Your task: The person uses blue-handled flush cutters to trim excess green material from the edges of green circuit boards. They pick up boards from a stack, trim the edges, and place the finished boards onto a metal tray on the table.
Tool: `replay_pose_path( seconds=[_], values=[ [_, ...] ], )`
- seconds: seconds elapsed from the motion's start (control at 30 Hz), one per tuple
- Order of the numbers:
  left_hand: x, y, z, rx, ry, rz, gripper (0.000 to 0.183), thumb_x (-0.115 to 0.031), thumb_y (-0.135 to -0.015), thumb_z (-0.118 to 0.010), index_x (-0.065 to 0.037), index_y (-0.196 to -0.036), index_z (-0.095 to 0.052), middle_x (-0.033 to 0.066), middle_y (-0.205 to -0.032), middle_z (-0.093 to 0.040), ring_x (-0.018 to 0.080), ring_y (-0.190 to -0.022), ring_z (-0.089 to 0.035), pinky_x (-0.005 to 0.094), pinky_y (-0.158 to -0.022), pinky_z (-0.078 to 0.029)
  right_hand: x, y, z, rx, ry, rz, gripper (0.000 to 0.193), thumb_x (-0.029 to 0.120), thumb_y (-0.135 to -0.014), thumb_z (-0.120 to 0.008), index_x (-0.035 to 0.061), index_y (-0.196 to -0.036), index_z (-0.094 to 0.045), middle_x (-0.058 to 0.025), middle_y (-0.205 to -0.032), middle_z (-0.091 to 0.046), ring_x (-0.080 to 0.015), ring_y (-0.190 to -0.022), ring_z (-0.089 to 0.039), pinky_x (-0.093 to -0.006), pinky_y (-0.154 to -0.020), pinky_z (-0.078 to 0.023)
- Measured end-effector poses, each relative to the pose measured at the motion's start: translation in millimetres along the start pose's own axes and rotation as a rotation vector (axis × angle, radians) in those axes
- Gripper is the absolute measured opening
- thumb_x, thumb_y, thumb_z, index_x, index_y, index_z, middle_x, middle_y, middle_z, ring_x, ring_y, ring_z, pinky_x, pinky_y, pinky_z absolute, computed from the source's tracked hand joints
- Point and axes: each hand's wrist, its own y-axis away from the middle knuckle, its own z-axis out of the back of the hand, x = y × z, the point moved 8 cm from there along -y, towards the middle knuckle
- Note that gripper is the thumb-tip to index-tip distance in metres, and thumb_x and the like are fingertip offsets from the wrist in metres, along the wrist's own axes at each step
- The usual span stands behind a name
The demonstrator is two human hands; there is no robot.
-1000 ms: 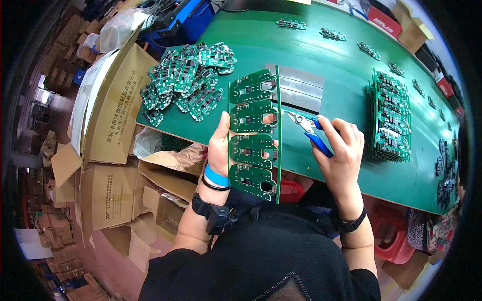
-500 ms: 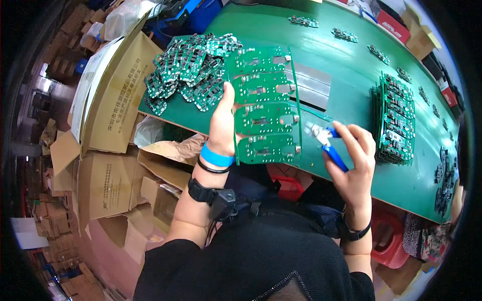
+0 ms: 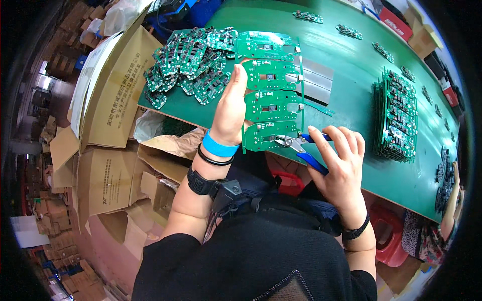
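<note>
My left hand (image 3: 232, 108) is closed on the left edge of a green circuit board panel (image 3: 271, 107), which is made of several joined boards and held up over the table's near edge. In my right hand (image 3: 341, 168) are blue-handled side cutters (image 3: 314, 161). Their handles are spread, and the metal jaws lie over the panel's lowest board, at its right part. Whether the jaws touch the board I cannot tell. Behind the panel lies a flat grey metal block (image 3: 317, 84), with a thin green strip (image 3: 320, 108) beside it.
A heap of loose circuit boards (image 3: 183, 62) covers the table's left end. To the right stands a stack of board panels (image 3: 396, 118). Small boards (image 3: 349, 31) lie in a row along the green table's (image 3: 351, 65) far side. Open cardboard boxes (image 3: 118, 95) stand at left.
The panel has moved slightly up and to the right in my left hand. My right hand has brought the cutters down and left, onto the panel's lowest board, with the handles spread wider.
</note>
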Motion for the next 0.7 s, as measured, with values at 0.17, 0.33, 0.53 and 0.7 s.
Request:
replay_pose_path(
  seconds=[0.17,0.33,0.53,0.7],
  values=[
    [-1.7,-0.2,-3.7,0.016,-0.026,-0.031,0.057,-0.05,-0.101,-0.022,-0.01,-0.137,-0.04,0.0173,-0.127,-0.054,0.0321,-0.11,-0.059,0.0476,-0.088,-0.054,2.4,-1.4,0.2,0.023,0.037,0.005,0.075,0.016,-0.053,-0.078,0.0138,-0.125,-0.056,-0.0076,-0.111,-0.053,-0.0268,-0.106,-0.049,-0.0427,-0.094,-0.034],
    [-4.2,0.6,-8.4,0.026,-0.045,-0.042,0.054,-0.047,-0.102,-0.023,-0.01,-0.136,-0.04,0.0146,-0.125,-0.055,0.0276,-0.108,-0.06,0.0434,-0.086,-0.055,4.1,-0.6,-0.9,0.027,0.107,0.029,0.076,0.017,-0.053,-0.079,0.0154,-0.125,-0.056,-0.0063,-0.11,-0.053,-0.0253,-0.106,-0.049,-0.0429,-0.094,-0.034],
    [-5.8,1.2,-7.4,0.007,-0.025,-0.029,0.047,-0.041,-0.104,-0.024,-0.01,-0.135,-0.041,0.0095,-0.12,-0.057,0.0193,-0.102,-0.062,0.0354,-0.081,-0.057,6.6,-8.5,3.9,0.036,0.089,0.053,0.076,0.016,-0.053,-0.079,0.014,-0.125,-0.056,-0.0067,-0.11,-0.053,-0.0255,-0.105,-0.05,-0.0426,-0.094,-0.034],
    [-6.6,0.8,-5.4,-0.006,-0.028,-0.023,0.047,-0.041,-0.104,-0.024,-0.01,-0.134,-0.041,0.0087,-0.119,-0.057,0.0187,-0.101,-0.062,0.0351,-0.081,-0.057,7.4,-11.0,4.5,0.05,0.083,0.054,0.074,0.015,-0.054,-0.079,0.0129,-0.124,-0.056,-0.0077,-0.11,-0.053,-0.0261,-0.105,-0.05,-0.0428,-0.094,-0.034]
  ],
)
